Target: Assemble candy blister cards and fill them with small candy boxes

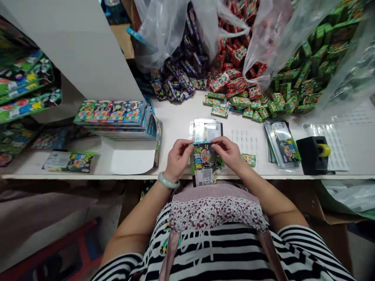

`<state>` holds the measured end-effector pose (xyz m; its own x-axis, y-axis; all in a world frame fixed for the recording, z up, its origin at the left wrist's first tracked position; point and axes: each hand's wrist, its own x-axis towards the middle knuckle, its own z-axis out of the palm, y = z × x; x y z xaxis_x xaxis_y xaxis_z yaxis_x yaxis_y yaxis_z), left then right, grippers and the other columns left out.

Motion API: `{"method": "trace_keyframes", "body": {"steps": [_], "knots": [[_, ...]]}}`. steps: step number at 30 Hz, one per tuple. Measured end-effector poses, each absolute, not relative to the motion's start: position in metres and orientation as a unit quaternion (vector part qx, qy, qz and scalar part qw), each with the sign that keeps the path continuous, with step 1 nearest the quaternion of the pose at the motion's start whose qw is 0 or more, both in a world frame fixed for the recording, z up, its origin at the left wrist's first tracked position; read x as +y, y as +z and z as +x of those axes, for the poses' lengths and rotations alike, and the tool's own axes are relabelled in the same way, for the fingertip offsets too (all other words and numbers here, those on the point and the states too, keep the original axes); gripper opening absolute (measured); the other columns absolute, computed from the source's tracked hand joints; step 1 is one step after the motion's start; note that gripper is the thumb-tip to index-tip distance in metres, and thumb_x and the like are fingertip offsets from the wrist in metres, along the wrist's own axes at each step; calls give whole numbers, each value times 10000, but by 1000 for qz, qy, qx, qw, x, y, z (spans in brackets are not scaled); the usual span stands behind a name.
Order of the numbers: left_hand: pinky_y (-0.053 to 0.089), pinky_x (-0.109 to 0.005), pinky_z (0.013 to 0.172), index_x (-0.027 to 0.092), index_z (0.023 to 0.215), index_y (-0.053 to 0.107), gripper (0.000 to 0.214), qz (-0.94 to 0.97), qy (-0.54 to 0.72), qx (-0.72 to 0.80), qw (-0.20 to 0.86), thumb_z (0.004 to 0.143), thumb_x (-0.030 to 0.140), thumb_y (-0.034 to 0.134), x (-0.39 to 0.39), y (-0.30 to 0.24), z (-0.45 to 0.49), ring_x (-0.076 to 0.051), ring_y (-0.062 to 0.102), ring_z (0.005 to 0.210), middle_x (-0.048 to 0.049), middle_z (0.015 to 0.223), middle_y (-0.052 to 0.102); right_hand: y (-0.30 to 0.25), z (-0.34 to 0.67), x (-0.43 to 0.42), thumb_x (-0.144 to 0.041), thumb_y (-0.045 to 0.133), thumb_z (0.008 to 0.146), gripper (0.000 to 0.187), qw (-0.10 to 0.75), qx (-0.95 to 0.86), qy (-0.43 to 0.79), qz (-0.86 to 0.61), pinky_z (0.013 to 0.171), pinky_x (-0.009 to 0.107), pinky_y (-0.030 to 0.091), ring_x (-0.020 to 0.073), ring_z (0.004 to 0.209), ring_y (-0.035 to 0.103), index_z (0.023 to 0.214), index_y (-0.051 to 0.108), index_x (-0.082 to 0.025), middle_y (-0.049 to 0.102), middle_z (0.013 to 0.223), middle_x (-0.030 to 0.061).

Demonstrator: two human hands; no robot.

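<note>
At the front edge of the table, my left hand and my right hand are closed in pinches at the two upper corners of a dark printed candy package. Yellow characters and a colourful disc show on its front, and a thin blue strip runs along its top edge between my fingertips. Its lower part, with a pale printed panel, hangs over the table edge against my apron. Just beyond it lies a clear plastic sleeve with a printed card. A small green candy box rests beside my right wrist.
Purple packets, red boxes and green boxes spill from plastic bags at the back. On the left, a white-lined carton holds stacked printed packs. Sleeved cards, a black tape dispenser and sticker sheets lie right.
</note>
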<state>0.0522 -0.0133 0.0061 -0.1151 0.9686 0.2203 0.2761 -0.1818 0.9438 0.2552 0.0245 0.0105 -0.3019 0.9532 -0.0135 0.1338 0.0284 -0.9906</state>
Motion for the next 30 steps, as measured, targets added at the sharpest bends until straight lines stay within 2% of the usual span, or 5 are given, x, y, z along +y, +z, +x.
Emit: {"method": "trace_keyframes", "body": {"steps": [3,8,11,20,30], "knots": [[561,-336,823,198,875,631,180,549,523,549,351,937,363,592,-4,8,50,-160,656,903,-39,919,688,13,252,41,-402,600,851,177,358,-620,549,-432,714,321,535,148,811,617,860,609,-226,660,901,27],[576,-349,847,210,1076,637,208,514,540,531,404,898,317,637,3,14,49,-162,689,925,-46,971,726,16,250,53,-353,647,796,260,376,-601,578,-403,726,337,544,157,816,629,1021,576,-243,638,888,13],[571,-357,866,182,905,692,151,544,525,520,397,860,325,687,3,21,48,-171,685,917,-58,941,726,24,251,50,-330,656,790,143,372,-648,533,-397,687,316,528,171,878,623,875,607,-226,638,919,36],[498,-239,625,173,755,675,131,493,507,531,467,719,254,771,18,38,46,-108,590,672,-4,734,667,47,240,66,-338,701,744,190,300,-612,593,-429,610,287,455,102,625,536,764,575,-197,606,717,-20],[491,-254,691,185,757,621,96,569,504,459,461,826,211,682,10,41,34,-110,589,747,-11,788,630,52,245,50,-348,682,812,149,319,-683,523,-397,658,294,499,131,764,602,827,634,-208,653,851,22]]}}
